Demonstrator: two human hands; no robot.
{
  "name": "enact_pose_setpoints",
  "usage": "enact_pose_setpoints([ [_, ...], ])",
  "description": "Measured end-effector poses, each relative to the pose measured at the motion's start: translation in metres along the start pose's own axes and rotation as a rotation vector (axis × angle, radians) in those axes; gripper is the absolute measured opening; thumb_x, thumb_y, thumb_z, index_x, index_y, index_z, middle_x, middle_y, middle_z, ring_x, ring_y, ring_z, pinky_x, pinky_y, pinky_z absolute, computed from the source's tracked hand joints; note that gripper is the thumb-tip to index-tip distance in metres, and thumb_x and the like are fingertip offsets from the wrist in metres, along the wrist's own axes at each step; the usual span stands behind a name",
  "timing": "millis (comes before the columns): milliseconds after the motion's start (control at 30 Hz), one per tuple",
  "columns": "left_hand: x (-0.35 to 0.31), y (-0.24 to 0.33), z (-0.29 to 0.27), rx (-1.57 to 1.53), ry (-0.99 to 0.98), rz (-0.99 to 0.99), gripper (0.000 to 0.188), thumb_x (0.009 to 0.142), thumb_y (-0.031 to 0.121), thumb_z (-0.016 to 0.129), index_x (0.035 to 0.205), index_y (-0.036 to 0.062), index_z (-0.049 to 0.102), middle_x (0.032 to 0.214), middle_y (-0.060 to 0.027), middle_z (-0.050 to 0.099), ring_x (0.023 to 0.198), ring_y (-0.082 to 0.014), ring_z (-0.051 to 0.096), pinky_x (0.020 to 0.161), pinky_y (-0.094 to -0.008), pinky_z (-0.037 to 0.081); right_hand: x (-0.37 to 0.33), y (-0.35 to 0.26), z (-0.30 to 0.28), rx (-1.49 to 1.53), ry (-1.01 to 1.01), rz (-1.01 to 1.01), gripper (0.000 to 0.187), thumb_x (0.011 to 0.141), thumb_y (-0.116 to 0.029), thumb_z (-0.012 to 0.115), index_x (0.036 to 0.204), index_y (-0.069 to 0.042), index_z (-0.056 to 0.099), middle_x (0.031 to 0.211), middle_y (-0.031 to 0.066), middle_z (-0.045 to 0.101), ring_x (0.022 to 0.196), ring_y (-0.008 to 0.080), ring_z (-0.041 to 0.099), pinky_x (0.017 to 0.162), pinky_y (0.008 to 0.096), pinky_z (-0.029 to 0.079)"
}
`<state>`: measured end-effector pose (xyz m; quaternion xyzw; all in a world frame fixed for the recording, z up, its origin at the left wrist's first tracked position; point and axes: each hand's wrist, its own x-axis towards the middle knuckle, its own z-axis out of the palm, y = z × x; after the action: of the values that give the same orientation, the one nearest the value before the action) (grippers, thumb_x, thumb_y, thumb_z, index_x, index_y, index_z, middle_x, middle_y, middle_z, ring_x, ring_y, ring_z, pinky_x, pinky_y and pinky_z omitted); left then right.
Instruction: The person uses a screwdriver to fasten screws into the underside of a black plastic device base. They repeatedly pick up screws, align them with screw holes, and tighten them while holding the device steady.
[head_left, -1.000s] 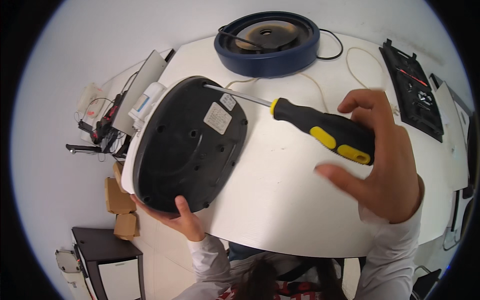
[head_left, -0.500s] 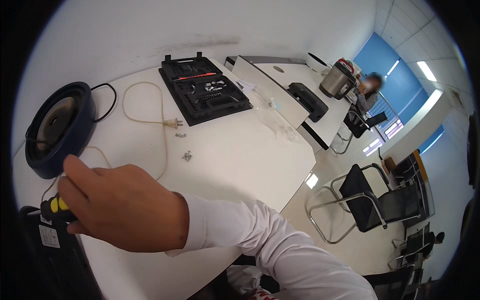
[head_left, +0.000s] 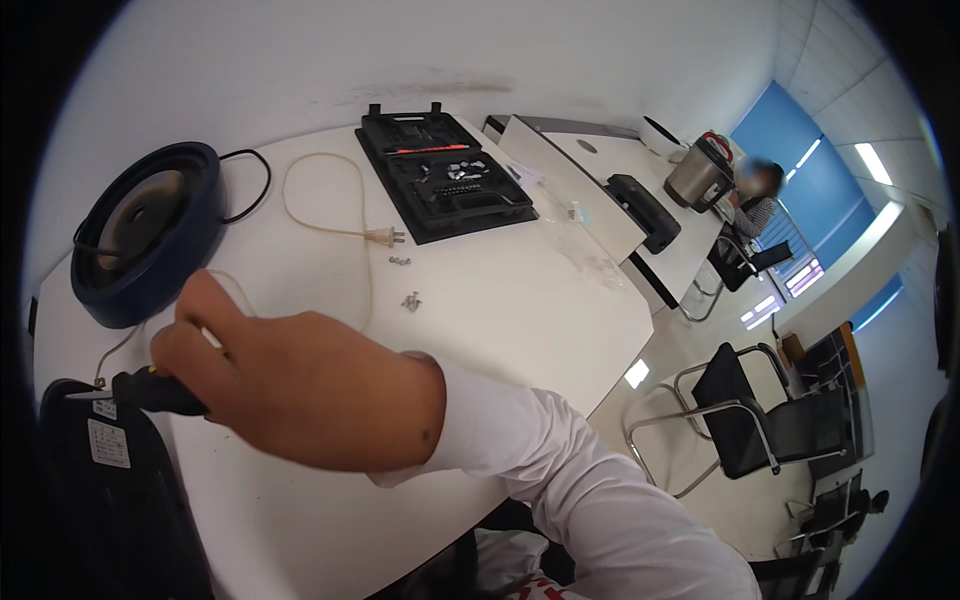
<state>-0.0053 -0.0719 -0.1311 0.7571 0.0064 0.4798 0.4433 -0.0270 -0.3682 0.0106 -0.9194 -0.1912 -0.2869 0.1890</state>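
- Head view: the right hand [head_left: 300, 385] is at the lower left of the frame, with fingers bent closely around the handle of a black and yellow screwdriver [head_left: 165, 393]. Some fingertips are hidden.
- The black base [head_left: 100, 510] of an appliance is in the lower left corner, partly cut by the dark rim. Its underside, with a pale label [head_left: 109, 443], faces up to the camera, I suppose so that the tool can reach it.
- The screwdriver's shaft points left, toward the upper end of this base; I cannot tell if its tip sits in a hole. The hand covers the rear of the handle, probably to keep the shaft in line.
- The left hand is out of view, so its grip I cannot tell.
- A blue round housing [head_left: 205, 235] rests at the upper left.
- Near the centre, small screws [head_left: 411, 301] lie in one pile, perhaps so that none is lost. Above them are a pale cord with a plug [head_left: 385, 236] and an open tool case [head_left: 440, 185], its contents exposed, probably for easy picking.
- The table [head_left: 480, 330] is white and smooth. At the upper right, a metal pot [head_left: 700, 175] stands near a seated person [head_left: 757, 205]; below, a black chair [head_left: 735, 415] stands on a shiny floor.
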Motion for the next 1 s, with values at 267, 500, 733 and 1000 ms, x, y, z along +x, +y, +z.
enact_pose_setpoints([
  [267, 0.008, -0.005, -0.019, 0.21, -0.021, 0.025, 0.096, 0.078, 0.05, 0.068, 0.147, 0.006, 0.017, 0.148, -0.0193, 0.022, 0.134, -0.0321, 0.029, 0.109, -0.0446, 0.027, 0.0, 0.009, -0.001, 0.062, -0.035, 0.166, 0.04, 0.084, -0.028, 0.066, 0.105, -0.002, 0.044, 0.086, 0.0132, 0.058, 0.054, 0.0334, 0.058, 0.047, 0.0368, 0.047],
  [500, 0.01, -0.008, -0.016, -0.032, 0.021, -0.099, 0.093, 0.077, 0.035, 0.071, 0.147, 0.0082, 0.016, 0.15, -0.0147, 0.019, 0.135, -0.031, 0.026, 0.111, -0.0443, 0.023, 0.006, -0.014, 0.002, 0.337, -0.107, 0.257, 0.057, 0.076, -0.011, 0.075, 0.117, -0.001, 0.038, 0.083, 0.0128, 0.054, 0.068, 0.0222, 0.06, 0.062, 0.0279, 0.05],
  [733, 0.007, -0.004, -0.019, -0.03, 0.01, -0.088, 0.093, 0.077, 0.037, 0.071, 0.147, 0.0089, 0.016, 0.15, -0.0144, 0.02, 0.135, -0.0304, 0.025, 0.111, -0.0444, 0.023, 0.007, 0.001, 0.004, 0.262, 0.01, 0.265, 0.029, 0.088, -0.021, 0.063, 0.102, -0.005, 0.043, 0.068, 0.0123, 0.06, 0.054, 0.0298, 0.06, 0.046, 0.034, 0.044],
  [1000, 0.007, -0.005, -0.015, -0.034, 0.007, -0.065, 0.09, 0.079, 0.035, 0.068, 0.147, 0.008, 0.016, 0.15, -0.0145, 0.019, 0.135, -0.0309, 0.026, 0.111, -0.0449, 0.023, 0.01, 0.013, 0.013, 0.763, -0.103, 0.599, 0.029, 0.092, -0.026, 0.058, 0.101, -0.003, 0.044, 0.059, 0.0062, 0.05, 0.043, 0.0123, 0.039, 0.042, 0.0277, 0.028],
])
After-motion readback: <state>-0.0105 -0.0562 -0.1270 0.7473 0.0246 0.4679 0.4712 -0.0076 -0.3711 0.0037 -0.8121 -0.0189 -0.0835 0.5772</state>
